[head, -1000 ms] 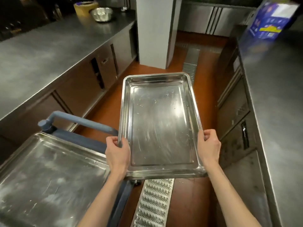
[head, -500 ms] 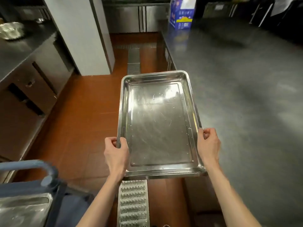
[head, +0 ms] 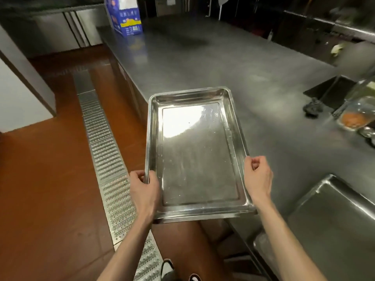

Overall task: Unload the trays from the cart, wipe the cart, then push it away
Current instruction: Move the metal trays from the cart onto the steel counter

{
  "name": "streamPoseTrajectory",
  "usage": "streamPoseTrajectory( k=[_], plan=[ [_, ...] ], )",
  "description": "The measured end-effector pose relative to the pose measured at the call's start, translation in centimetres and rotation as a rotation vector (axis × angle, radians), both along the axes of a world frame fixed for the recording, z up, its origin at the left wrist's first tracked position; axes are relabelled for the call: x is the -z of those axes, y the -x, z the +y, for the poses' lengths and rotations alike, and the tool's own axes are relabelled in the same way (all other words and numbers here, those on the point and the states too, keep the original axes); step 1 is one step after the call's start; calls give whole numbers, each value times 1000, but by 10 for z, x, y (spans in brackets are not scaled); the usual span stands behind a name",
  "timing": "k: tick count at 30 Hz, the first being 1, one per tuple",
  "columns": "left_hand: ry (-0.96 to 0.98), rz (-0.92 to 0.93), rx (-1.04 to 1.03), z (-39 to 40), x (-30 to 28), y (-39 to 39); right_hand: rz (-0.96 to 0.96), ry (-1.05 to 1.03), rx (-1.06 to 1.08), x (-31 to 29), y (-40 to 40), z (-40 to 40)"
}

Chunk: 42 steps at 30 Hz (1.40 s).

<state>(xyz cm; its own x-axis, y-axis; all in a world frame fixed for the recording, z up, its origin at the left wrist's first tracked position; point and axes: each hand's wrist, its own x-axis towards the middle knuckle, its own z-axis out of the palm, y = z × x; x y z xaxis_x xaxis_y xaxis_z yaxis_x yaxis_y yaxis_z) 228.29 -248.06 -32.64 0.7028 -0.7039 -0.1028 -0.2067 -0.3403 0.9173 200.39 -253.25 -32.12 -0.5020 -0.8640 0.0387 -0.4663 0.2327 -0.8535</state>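
The tray [head: 197, 155], which was out over the floor a moment ago, now hangs half over the bench [head: 233, 63]. The left hand [head: 145, 191] and right hand [head: 258, 177] each curl fingers round a long rim. Setting it down looks next.

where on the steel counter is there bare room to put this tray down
Bare steel counter runs from the held tray back toward the blue box. Crowded: another tray at near right, and a jar and black object at the right edge.
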Motion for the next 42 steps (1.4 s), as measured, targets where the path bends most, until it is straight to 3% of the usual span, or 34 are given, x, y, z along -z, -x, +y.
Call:
streamPoseTrajectory(
  k=[19,29,42],
  plan=[
    [-69,-22,699,-94,5,142,38,8,716,22,112,101],
    [-132,28,994,-62,28,225,68,-29,987,42,152,199],
    [-184,-3,1122,2,58,300,47,-96,1109,71,200,281]
  ],
)
